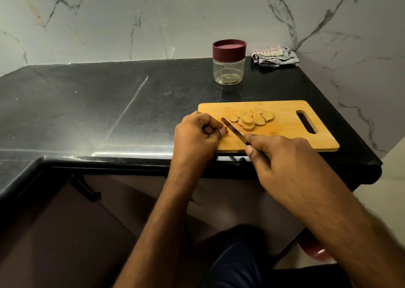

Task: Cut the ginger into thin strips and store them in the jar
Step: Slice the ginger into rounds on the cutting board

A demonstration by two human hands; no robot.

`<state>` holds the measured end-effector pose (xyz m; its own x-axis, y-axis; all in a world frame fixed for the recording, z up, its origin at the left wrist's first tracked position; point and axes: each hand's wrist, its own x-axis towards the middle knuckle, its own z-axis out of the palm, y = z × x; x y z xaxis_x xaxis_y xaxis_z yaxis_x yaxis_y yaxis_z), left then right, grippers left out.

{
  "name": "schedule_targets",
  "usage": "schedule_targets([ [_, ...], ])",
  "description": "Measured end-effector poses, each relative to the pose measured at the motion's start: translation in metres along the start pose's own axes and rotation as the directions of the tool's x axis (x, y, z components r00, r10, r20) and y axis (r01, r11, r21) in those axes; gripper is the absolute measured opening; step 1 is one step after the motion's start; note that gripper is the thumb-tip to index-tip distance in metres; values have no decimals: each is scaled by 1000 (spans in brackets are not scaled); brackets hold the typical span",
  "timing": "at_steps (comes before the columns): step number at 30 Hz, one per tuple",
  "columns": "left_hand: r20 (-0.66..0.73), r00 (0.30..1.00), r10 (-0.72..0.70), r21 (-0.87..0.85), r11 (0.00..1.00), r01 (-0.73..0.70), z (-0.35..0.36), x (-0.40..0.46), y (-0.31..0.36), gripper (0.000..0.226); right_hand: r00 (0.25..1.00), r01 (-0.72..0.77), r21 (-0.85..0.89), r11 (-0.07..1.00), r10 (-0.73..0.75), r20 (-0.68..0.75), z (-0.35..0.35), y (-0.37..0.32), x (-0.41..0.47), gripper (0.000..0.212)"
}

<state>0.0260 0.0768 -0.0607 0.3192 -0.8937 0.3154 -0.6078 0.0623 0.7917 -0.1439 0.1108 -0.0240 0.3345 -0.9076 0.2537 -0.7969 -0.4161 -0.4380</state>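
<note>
Round ginger slices [254, 117] lie piled mid-way along the wooden cutting board [285, 134] at the desk's [109, 103] front right edge. The left hand [197, 134] pinches a last ginger end; the right hand [282, 162] grips a knife [232, 130] beside it. No strips show yet. The jar [229, 62], lidded and seemingly empty, waits behind near a folded cloth [275, 55] in the marble-walled corner.

Single head view, looking forward and down, close over counter edge [131, 156]; wall behind.
</note>
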Motion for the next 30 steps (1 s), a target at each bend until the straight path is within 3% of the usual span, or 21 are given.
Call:
schedule_targets([
  [15,-10,1000,24,40,999,-23,2,-1,5,18,999,-20,-32,999,21,29,10,-4,22,32],
  [20,-36,999,37,47,998,-35,5,0,3,10,996,-36,-26,999,38,79,7,0,18,29],
  [25,-37,999,20,6,1000,-20,4,0,1,7,999,-35,-52,998,34,-6,-2,3,13,35],
  [30,-26,1000,-9,-58,998,7,0,-2,4,22,1000,-11,-22,1000,11,11,2,-1,8,37],
])
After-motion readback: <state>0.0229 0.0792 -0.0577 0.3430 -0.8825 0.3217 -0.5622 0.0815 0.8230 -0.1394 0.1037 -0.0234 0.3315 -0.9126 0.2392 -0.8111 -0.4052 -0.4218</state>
